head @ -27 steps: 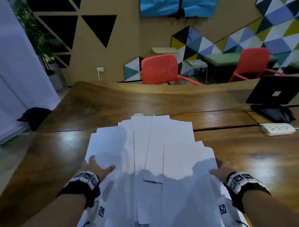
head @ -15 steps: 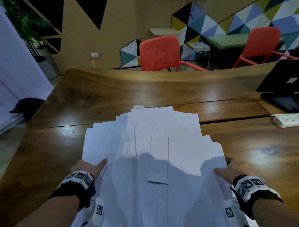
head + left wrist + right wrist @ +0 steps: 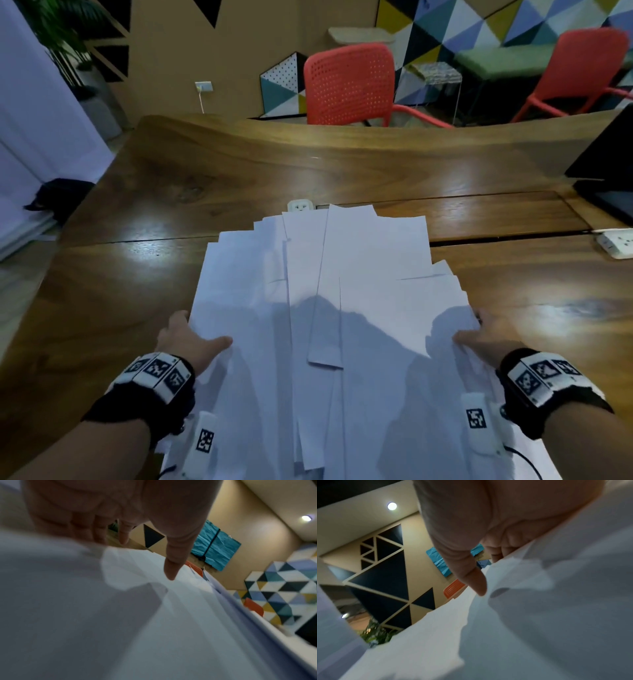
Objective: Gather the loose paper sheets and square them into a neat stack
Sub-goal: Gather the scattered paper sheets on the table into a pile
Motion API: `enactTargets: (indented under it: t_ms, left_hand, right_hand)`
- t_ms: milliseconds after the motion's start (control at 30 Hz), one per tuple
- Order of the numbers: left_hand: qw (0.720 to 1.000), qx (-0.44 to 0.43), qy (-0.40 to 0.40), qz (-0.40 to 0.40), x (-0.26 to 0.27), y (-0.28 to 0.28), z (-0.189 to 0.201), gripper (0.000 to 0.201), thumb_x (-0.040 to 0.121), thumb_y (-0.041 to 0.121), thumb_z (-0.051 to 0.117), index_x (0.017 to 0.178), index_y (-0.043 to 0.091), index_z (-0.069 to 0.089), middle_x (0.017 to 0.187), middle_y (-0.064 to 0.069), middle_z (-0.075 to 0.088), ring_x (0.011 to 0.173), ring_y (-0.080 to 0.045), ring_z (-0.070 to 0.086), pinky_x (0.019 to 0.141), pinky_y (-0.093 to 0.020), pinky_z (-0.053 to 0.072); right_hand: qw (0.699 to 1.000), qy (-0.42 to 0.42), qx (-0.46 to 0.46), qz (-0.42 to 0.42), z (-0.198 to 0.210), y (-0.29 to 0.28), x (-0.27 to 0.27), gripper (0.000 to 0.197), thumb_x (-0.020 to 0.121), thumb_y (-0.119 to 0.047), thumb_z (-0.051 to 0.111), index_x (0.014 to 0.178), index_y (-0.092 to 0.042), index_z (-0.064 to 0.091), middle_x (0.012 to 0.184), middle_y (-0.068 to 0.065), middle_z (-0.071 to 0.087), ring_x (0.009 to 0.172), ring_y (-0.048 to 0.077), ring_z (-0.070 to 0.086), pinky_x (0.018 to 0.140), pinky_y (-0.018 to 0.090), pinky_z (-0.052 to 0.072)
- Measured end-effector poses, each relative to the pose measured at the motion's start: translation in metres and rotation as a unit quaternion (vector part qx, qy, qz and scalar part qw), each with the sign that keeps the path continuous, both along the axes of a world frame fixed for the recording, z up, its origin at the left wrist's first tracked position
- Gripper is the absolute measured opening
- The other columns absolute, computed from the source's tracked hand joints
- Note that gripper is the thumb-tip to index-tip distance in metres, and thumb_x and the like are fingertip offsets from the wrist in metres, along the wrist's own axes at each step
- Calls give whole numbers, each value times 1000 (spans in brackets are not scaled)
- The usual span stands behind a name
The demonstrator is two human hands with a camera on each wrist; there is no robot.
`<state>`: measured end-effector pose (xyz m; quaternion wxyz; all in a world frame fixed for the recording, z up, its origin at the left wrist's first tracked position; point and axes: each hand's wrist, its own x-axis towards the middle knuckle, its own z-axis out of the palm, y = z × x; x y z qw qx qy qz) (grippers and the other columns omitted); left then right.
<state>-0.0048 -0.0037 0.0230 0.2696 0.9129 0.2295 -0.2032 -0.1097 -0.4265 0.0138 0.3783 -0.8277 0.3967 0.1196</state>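
A fanned, uneven pile of white paper sheets (image 3: pixel 342 291) lies on the wooden table (image 3: pixel 239 178), its near end running under my wrists. My left hand (image 3: pixel 186 337) grips the pile's left edge, thumb on top and fingers tucked behind the edge. My right hand (image 3: pixel 486 337) grips the right edge the same way. In the left wrist view the thumb (image 3: pixel 171 568) presses on the paper (image 3: pixel 154 628). The right wrist view has the thumb (image 3: pixel 476 582) on the sheets (image 3: pixel 539 615), with the fingers behind them.
A white socket (image 3: pixel 300 205) sits in the table just beyond the pile's far end. A white power strip (image 3: pixel 616 243) and a black monitor (image 3: pixel 606 171) stand at the right. Two red chairs (image 3: pixel 349 85) (image 3: pixel 582 68) are behind the table.
Both hands keep their hold on the pile's side edges. The sheets have slid slightly closer together. The head view has tipped downward.
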Motion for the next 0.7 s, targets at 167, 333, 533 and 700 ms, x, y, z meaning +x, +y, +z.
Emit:
enactTargets:
  t_ms: [167,333,533,700]
  left_hand:
    - [999,-15,42,-10,2,5,2,52,65,29,79,104,0,58,92,-15,62,79,-30,55,67,-33,43]
    - [999,-9,36,-22,-14,11,6,77,47,43,78,115,23,49,116,-15,57,97,-38,57,86,-46,51]
    - [997,-72,-13,39,-29,2,4,89,61,14,81,135,12,32,126,-20,53,109,-41,54,89,-45,46]
    - [947,-266,86,160,-22,17,0,40,73,6,72,107,-11,58,100,-25,65,84,-39,62,84,-45,49]
  right_hand:
    - [999,24,45,-11,-5,-2,2,30,70,-5,73,97,2,62,92,22,67,82,36,64,75,43,54]
    - [997,2,71,-15,0,-7,-13,31,76,1,63,107,0,59,97,20,67,79,31,63,61,32,48]
    - [995,19,95,-14,-13,-15,-26,39,72,-2,72,109,-5,60,101,21,68,87,39,65,82,52,53]
    - [996,0,75,-50,-22,-18,-23,37,74,0,69,109,-7,62,100,20,68,92,38,64,88,53,52]
